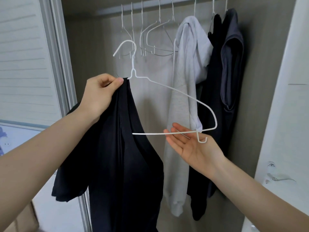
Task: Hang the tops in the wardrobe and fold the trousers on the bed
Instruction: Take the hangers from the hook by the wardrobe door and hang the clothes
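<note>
The wardrobe [260,47] holds hung tops and bare hangers. Your left hand [98,94] pinches the black top [120,156] on a white hanger [184,93]; your right hand [194,148], open-fingered, supports its bar.

Upper left we list a white louvred sliding door [23,64] with its grey metal frame [58,56]; centre, the beige back wall [93,47]; right, a white panel [284,114]. Light soft, even.
</note>
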Demonstrator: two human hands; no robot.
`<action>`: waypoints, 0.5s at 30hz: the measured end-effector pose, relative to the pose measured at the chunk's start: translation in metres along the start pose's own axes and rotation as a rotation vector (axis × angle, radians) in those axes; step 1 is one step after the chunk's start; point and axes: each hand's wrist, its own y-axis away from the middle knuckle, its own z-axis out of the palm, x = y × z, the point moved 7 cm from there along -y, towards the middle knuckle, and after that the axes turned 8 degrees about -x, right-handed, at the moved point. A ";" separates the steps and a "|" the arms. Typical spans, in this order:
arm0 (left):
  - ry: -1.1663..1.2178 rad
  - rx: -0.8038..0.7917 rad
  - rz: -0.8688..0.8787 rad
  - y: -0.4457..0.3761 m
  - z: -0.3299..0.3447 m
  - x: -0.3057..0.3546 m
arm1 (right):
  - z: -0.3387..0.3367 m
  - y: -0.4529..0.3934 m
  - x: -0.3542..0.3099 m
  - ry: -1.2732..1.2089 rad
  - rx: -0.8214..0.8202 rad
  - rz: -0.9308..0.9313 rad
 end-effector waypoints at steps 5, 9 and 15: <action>0.043 0.047 -0.005 0.002 -0.013 0.003 | -0.016 0.003 0.011 0.211 0.089 -0.009; 0.057 0.034 -0.005 0.004 -0.012 0.004 | 0.007 -0.006 0.023 1.263 -0.083 -0.023; 0.054 0.033 -0.013 0.005 -0.018 0.000 | -0.013 -0.032 0.047 1.820 -0.114 0.093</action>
